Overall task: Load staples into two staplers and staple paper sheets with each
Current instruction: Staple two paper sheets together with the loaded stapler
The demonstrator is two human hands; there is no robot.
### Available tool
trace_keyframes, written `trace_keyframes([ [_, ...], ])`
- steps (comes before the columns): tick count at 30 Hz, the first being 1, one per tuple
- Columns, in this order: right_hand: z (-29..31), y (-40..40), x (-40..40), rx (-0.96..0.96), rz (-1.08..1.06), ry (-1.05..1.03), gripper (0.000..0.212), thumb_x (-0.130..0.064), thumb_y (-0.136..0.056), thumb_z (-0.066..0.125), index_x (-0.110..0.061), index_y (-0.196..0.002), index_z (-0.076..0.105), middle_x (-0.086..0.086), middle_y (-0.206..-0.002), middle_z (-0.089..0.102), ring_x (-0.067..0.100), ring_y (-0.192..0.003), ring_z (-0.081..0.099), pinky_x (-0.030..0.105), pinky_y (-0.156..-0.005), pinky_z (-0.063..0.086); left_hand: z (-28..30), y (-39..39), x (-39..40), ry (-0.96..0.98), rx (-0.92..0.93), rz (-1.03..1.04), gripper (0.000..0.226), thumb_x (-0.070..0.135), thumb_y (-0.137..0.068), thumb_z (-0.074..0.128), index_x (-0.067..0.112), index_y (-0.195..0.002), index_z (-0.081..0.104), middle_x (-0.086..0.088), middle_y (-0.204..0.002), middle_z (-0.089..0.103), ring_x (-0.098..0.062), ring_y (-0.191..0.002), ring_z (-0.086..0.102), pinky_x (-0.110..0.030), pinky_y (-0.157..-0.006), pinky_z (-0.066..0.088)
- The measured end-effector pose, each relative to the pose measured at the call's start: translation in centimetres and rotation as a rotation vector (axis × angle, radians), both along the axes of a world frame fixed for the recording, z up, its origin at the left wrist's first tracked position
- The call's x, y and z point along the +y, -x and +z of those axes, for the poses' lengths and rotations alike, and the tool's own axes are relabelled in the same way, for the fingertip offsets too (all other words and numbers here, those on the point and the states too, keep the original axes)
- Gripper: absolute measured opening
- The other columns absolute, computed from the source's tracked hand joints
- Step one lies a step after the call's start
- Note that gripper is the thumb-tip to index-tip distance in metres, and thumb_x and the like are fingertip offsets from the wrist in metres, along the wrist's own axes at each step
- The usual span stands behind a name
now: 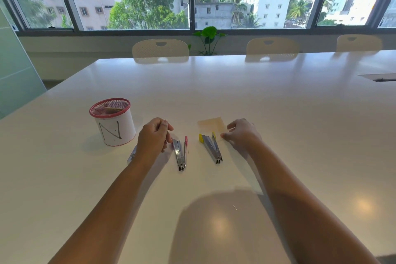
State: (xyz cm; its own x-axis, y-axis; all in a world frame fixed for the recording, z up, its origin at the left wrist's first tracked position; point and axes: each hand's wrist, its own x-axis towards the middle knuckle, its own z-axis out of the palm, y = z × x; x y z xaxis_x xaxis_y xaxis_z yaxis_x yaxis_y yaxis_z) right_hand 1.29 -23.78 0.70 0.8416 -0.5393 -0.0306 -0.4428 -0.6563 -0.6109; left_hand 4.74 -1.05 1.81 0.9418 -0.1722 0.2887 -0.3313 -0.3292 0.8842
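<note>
— White worktop, two staplers lying open on it. Where exactly?

— Pink stapler sits at the centre; yellow stapler lies just beside it at 3 o'clock. Both lie with their hinges toward the person.

— And the paper?

— Pale paper lies flat at 12 o'clock of the yellow stapler, its near edge touching or under that stapler's front.

— Hands?

— Left hand hovers at 9 o'clock of the pink stapler, fingers curled; whether they pinch anything, I cannot tell. Right hand is at 3 o'clock of the paper, fingertips pinching its corner.

— Anything else?

— Cup marked N, red mesh rim, at 9 o'clock of the left hand. Something small and grey shows beside the left wrist, mostly hidden.
</note>
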Motion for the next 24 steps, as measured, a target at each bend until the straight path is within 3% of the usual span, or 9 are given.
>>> trace_keyframes([
  [5, 0.4, 0.5, 0.3, -0.048, 0.029, -0.078, 0.011, -0.019, -0.076, 0.067, -0.011, -0.072, 0.072, 0.007, -0.073, 0.064, 0.024, -0.078, 0.058, 0.032, -0.072, 0.047, -0.1, 0.0, -0.1, -0.003, 0.004, -0.011, 0.028, 0.018, -0.097, 0.039, 0.017, -0.073, 0.054, -0.006, -0.057, 0.056, -0.004, -0.036, 0.047, -0.024, -0.046, 0.041],
  [10, 1.6, 1.0, 0.8, -0.257, -0.092, -0.245, 0.014, -0.023, -0.083, 0.061, -0.014, -0.083, 0.071, 0.002, -0.082, 0.063, 0.018, -0.079, 0.055, 0.026, -0.07, 0.041, 0.0, 0.1, -0.3, -0.017, 0.013, -0.023, 0.026, 0.02, -0.096, 0.041, 0.015, -0.075, 0.057, -0.005, -0.057, 0.057, -0.003, -0.035, 0.048, -0.015, -0.039, 0.042],
  [13, 2.8, 1.0, 1.6, -0.389, -0.057, -0.606, 0.013, -0.023, -0.085, 0.062, -0.016, -0.075, 0.064, -0.002, -0.079, 0.065, 0.009, -0.059, 0.047, 0.019, -0.052, 0.036, 0.1, 0.3, -0.4, 0.03, 0.055, -0.058, 0.022, 0.02, -0.094, 0.046, 0.009, -0.082, 0.062, -0.005, -0.058, 0.056, -0.004, -0.033, 0.045, -0.013, -0.034, 0.037],
  [15, 3.1, 1.1, 2.3, -0.366, 0.03, -0.914, 0.013, -0.02, -0.087, 0.062, -0.015, -0.075, 0.061, -0.004, -0.071, 0.063, 0.004, -0.045, 0.038, 0.014, -0.038, 0.027, 0.2, 0.5, -0.5, 0.111, 0.134, -0.103, 0.021, 0.022, -0.092, 0.051, 0.006, -0.086, 0.064, -0.004, -0.059, 0.056, -0.004, -0.032, 0.04, -0.014, -0.033, 0.032],
  [17, 2.8, 1.2, 3.1, -0.288, 0.134, -1.053, 0.013, -0.019, -0.087, 0.061, -0.012, -0.077, 0.06, -0.005, -0.065, 0.062, 0.001, -0.039, 0.036, 0.012, -0.034, 0.026, 0.3, 0.8, -0.7, 0.184, 0.244, -0.143, 0.023, 0.027, -0.088, 0.056, 0.005, -0.09, 0.065, -0.003, -0.062, 0.059, -0.003, -0.033, 0.04, -0.014, -0.034, 0.031],
  [21, 2.2, 1.4, 5.7, -0.194, 0.323, -0.987, 0.014, -0.018, -0.087, 0.062, -0.011, -0.075, 0.058, -0.005, -0.058, 0.06, 0.003, -0.039, 0.036, 0.013, -0.035, 0.028, 0.3, 1.1, -1.0, 0.262, 0.368, -0.167, 0.024, 0.029, -0.085, 0.061, 0.006, -0.077, 0.062, -0.004, -0.061, 0.061, -0.004, -0.034, 0.042, -0.015, -0.038, 0.038],
  [24, 2.5, 1.8, 7.3, -0.26, 0.342, -0.868, 0.016, -0.021, -0.088, 0.062, -0.015, -0.075, 0.055, -0.004, -0.066, 0.063, 0.004, -0.042, 0.039, 0.014, -0.041, 0.032, 0.5, 0.9, -0.6, 0.307, 0.379, -0.143, 0.026, 0.023, -0.087, 0.059, 0.003, -0.071, 0.056, -0.008, -0.058, 0.057, -0.006, -0.033, 0.041, -0.016, -0.039, 0.04],
])
